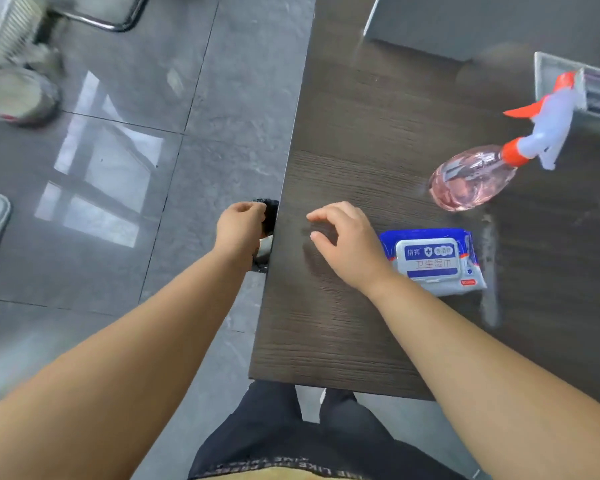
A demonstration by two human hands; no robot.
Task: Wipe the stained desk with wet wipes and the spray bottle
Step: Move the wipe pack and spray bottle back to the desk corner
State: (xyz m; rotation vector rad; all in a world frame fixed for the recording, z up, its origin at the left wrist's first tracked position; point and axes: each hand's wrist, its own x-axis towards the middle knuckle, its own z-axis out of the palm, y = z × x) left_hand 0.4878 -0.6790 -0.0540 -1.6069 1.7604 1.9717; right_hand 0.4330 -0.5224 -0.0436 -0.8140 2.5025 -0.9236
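Dark desk (361,116) is topped by spray bottle (471,181) laid on its side and, nearer, flat wet wipes pack (433,261). Right hand (347,244) is held just beside the pack, loosely curled and empty; black object (272,211) at the desk edge is gripped by left hand (239,226).

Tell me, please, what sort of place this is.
Probably an office or a similar workroom: a dark wood-grain desk, glossy grey floor tiles, and what looks like a chair's chrome base at the top left.
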